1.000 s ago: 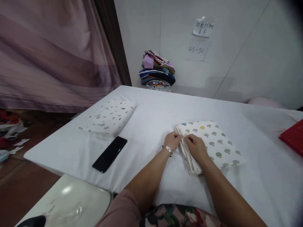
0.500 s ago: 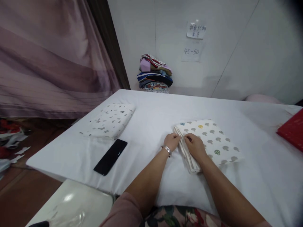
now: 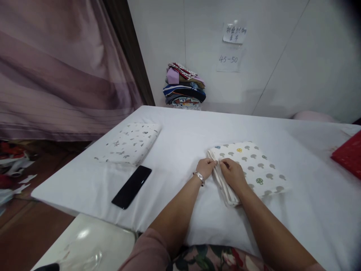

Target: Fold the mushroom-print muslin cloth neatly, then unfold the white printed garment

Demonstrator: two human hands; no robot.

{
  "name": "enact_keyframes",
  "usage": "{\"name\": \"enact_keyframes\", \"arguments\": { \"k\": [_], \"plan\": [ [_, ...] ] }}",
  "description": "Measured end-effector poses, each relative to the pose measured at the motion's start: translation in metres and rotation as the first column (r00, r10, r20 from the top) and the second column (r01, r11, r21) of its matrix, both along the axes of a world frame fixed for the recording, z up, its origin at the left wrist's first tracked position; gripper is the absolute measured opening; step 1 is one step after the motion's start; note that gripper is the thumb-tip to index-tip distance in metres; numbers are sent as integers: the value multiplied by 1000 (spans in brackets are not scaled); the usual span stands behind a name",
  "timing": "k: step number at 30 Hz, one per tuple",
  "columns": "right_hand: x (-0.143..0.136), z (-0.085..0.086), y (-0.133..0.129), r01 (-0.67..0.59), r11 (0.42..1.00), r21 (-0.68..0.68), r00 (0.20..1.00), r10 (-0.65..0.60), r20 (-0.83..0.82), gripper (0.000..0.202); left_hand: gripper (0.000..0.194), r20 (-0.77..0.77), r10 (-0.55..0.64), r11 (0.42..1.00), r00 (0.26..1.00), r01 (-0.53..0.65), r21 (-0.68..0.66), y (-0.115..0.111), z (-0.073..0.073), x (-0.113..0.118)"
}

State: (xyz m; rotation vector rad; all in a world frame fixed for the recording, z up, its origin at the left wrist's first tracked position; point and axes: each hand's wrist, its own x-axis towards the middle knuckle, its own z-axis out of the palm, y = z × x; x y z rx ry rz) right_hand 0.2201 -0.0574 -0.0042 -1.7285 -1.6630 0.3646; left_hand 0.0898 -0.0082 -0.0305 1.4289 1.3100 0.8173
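A folded white cloth with grey, green, yellow and blue mushroom prints (image 3: 254, 165) lies on the white-covered table (image 3: 183, 135), its layered edge facing left. My left hand (image 3: 206, 168), with a bracelet at the wrist, pinches that layered edge from the left side. Just across from it, my right hand (image 3: 232, 174) is closed on the same edge, resting over the printed top. Both hands sit close together near the upper part of the edge. The fingertips of my right hand are partly hidden.
Another folded white cloth with small grey prints (image 3: 135, 141) lies at the table's left, with a black phone (image 3: 132, 187) in front of it. A red item (image 3: 349, 154) sits at the right edge. Folded fabrics (image 3: 184, 88) are stacked by the wall behind.
My left fingertips have shifted very slightly right along the cloth's edge. Otherwise hands and cloth stay almost as they were.
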Motion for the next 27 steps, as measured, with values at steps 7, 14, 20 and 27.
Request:
{"name": "enact_keyframes", "arguments": {
  "k": [7, 14, 20, 27],
  "plan": [
    [0, -1, 0, -45, 997, -62, 996, 49, 69, 20, 27, -8, -6, 1000, 1000, 6, 24, 1, -2, 0],
    [5, -3, 0, -5, 1000, -14, 1000, 5, -26, 22, 26, 26, -12, 1000, 1000, 12, 18, 0, 1, -1],
    [-1, 1, -1, -4, 998, -68, 998, 8, 61, 22, 25, 39, -17, 1000, 999, 17, -11, -1, 1, 0],
    [1, 1, -1, -43, 992, -119, 991, 57, 119, 21, 26, 37, -4, 1000, 999, 5, -2, -1, 2, 0]
  ]
}}
